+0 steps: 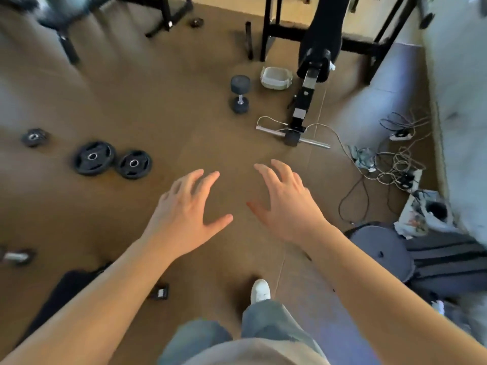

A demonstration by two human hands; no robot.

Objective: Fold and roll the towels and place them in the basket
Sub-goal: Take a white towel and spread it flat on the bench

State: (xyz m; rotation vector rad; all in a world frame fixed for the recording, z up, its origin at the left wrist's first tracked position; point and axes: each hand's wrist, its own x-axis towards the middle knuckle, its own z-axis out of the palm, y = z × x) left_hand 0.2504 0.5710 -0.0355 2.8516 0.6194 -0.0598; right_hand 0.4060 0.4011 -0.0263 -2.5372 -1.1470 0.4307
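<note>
My left hand (184, 209) and my right hand (286, 204) are stretched out in front of me over the brown floor, palms down, fingers spread, holding nothing. A small pale basket (276, 78) stands on the floor far ahead, between a dumbbell and the base of a black weight bench; it looks empty. No towel shows clearly in this view. Below my hands I see my own legs in grey trousers and one white shoe (260, 290).
A black dumbbell (240, 93) lies left of the basket. Weight plates (94, 158) lie at the left. The bench base (300, 119) and tangled cables (395, 164) fill the right. A dark bag (445, 262) sits at the lower right. Black rack frames (268, 27) stand behind.
</note>
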